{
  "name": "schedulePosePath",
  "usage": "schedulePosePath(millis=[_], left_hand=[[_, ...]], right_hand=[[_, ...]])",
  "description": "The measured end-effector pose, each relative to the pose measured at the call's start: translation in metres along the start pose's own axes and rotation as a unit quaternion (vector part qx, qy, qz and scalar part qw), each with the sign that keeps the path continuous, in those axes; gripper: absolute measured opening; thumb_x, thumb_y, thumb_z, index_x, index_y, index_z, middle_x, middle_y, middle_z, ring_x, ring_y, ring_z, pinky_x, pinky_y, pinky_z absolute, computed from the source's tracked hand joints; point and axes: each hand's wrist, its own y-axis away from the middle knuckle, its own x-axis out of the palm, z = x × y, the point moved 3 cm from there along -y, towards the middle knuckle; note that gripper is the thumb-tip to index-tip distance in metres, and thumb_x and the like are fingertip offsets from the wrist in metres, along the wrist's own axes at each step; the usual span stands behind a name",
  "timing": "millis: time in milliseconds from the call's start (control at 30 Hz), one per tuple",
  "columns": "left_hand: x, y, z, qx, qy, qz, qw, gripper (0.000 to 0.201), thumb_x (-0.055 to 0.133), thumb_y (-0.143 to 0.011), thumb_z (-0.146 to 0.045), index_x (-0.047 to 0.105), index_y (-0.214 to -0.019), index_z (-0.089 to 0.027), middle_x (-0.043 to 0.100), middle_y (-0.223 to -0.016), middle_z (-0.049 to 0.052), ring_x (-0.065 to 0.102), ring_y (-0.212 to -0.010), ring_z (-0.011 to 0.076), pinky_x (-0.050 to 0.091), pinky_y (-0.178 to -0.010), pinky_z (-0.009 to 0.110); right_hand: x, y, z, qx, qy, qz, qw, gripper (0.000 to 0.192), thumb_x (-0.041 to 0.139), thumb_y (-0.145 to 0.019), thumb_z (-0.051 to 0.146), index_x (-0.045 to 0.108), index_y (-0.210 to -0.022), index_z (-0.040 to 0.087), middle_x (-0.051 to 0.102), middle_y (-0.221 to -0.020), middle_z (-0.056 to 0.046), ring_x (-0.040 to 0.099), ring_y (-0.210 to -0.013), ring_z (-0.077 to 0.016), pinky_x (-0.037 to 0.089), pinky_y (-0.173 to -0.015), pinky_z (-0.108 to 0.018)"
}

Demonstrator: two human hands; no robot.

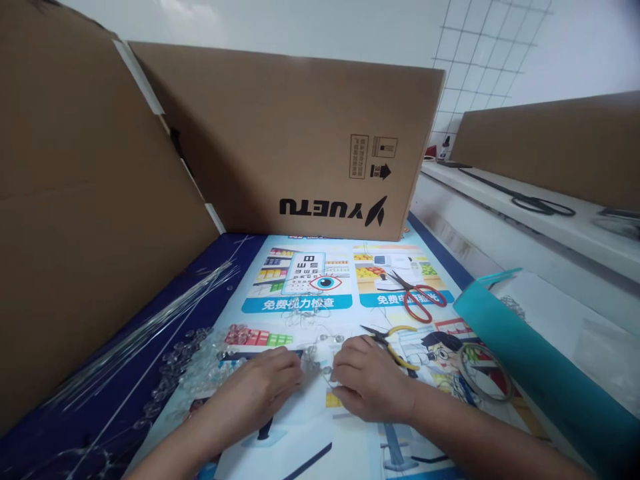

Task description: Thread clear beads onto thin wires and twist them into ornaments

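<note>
**Two hands pinch a beaded wire on a printed poster**

A cardboard box (300,147) reading "YUETU" upside down stands behind the poster (320,293), which shows an eye chart. The left hand (265,387) and right hand (367,383) rest close together, fingers pressed onto a thin wire with clear beads (320,350) between them. Yellow-handled pliers (393,340) lie just beside the right hand, red scissors (417,297) farther back. Loose beads (195,360) and wire strands (165,317) crowd the left; a teal sheet (540,360) borders the right.

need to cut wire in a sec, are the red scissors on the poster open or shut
Open. The red scissors lie flat on the poster, blades spread in a narrow V toward the cardboard box, beyond both hands.
</note>
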Motion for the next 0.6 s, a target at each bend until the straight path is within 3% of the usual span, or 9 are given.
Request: schedulePosePath(millis=[200, 433, 600], left_hand=[[-0.0007, 0.0014, -0.0001, -0.006, 0.008, 0.0, 1.0, 0.015, 0.044, -0.089, -0.016, 0.058, -0.088, -0.021, 0.057, -0.087, 0.003, 0.05, -0.083, 0.0186, 0.04, -0.073, 0.031], [-0.0041, 0.0, -0.0012, 0.004, 0.034, -0.005, 0.999, 0.015, 0.043, -0.089, -0.017, 0.057, -0.084, -0.02, 0.057, -0.087, 0.002, 0.051, -0.082, 0.0176, 0.039, -0.071, 0.028], [-0.007, 0.0014, 0.0001, 0.013, 0.04, -0.003, 0.999, 0.017, 0.043, -0.088, -0.015, 0.058, -0.081, -0.019, 0.058, -0.086, 0.003, 0.052, -0.08, 0.0176, 0.04, -0.071, 0.027]], right_hand=[[0.0025, -0.0089, 0.0053, 0.036, -0.025, 0.032, 0.999, 0.02, 0.053, -0.081, 0.026, 0.055, -0.101, 0.023, 0.061, -0.099, -0.001, 0.042, -0.098, -0.0204, 0.03, -0.083, -0.036], [0.0067, -0.011, 0.0053, 0.039, -0.004, 0.05, 0.998, 0.008, 0.051, -0.081, 0.026, 0.055, -0.081, 0.019, 0.061, -0.084, -0.002, 0.044, -0.092, -0.0188, 0.031, -0.079, -0.034], [0.0088, -0.0084, 0.0028, 0.012, 0.02, 0.043, 0.999, 0.011, 0.05, -0.081, 0.026, 0.054, -0.073, 0.018, 0.059, -0.08, -0.002, 0.044, -0.088, -0.0189, 0.031, -0.076, -0.035]])
